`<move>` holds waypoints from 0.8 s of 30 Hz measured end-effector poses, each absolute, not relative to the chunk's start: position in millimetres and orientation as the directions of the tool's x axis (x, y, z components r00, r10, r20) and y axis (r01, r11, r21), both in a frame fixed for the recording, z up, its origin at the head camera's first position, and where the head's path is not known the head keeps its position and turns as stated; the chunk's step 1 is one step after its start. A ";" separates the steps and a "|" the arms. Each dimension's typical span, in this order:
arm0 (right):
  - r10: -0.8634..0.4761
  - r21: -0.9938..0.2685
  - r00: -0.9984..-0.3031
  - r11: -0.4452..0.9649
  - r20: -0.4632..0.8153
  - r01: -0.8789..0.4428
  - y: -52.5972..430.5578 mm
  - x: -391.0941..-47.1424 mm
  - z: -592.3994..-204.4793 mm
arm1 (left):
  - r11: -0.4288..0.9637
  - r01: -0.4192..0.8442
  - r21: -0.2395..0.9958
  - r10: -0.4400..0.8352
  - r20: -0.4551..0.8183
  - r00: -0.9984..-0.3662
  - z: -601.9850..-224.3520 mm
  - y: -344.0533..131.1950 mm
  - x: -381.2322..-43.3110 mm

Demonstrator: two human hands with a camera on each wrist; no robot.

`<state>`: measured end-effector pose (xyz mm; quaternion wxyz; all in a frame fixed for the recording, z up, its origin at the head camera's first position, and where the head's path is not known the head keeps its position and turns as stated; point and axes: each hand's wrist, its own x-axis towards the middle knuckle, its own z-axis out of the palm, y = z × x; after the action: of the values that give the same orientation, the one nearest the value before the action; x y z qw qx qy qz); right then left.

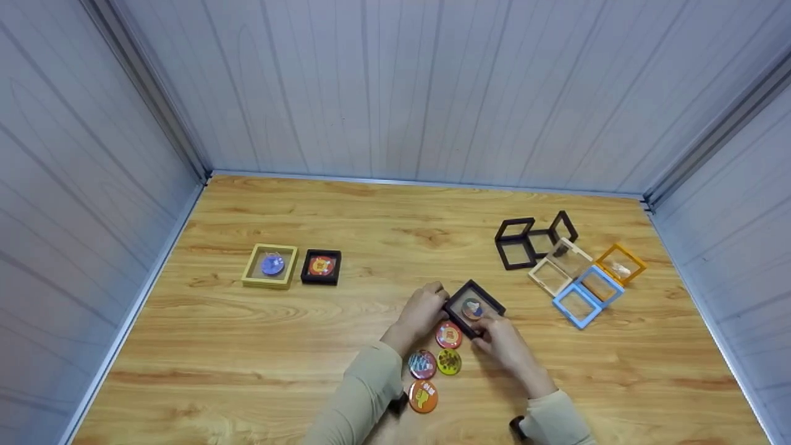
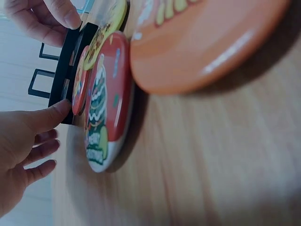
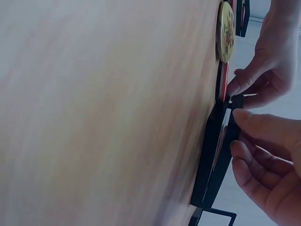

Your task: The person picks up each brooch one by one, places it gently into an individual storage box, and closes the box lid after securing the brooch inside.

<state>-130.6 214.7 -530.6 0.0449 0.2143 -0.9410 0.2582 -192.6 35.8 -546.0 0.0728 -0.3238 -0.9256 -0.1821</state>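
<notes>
A black square display frame [image 1: 489, 295] with clear film panes stands tilted between my hands, a round badge [image 1: 473, 308] showing within it. My left hand [image 1: 421, 314] grips its left corner, the thumb [image 2: 60, 107] against the edge in the left wrist view. At the lower right side, my right hand [image 1: 505, 343] pinches the rim. In the right wrist view the frame's two halves [image 3: 211, 155] lie nearly together with a narrow gap. Just below are a red badge [image 1: 448, 334], a yellow badge [image 1: 449, 361], a Christmas-tree badge [image 1: 422, 364] and an orange badge [image 1: 423, 396].
On the left lie a yellow frame [image 1: 247, 272] with a blue badge [image 1: 272, 264] and a small black frame [image 1: 337, 272] with a red badge [image 1: 322, 266]. At right stand unfolded frames: black [image 1: 518, 266], cream [image 1: 544, 285], blue [image 1: 578, 322] and orange [image 1: 639, 270]. Panel walls [image 1: 395, 93] enclose the wooden table.
</notes>
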 end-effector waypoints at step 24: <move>-0.328 -0.416 -0.925 0.826 0.194 -0.380 271.9 -174.2 -489.7 | 0.550 0.832 0.069 0.799 0.247 -0.548 -537.8 44.2 -186.8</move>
<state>-174.2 271.9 -489.7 0.0573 0.1856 -0.9538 0.2291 -186.8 44.2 -537.8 0.0938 -0.4660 -0.8753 -0.0894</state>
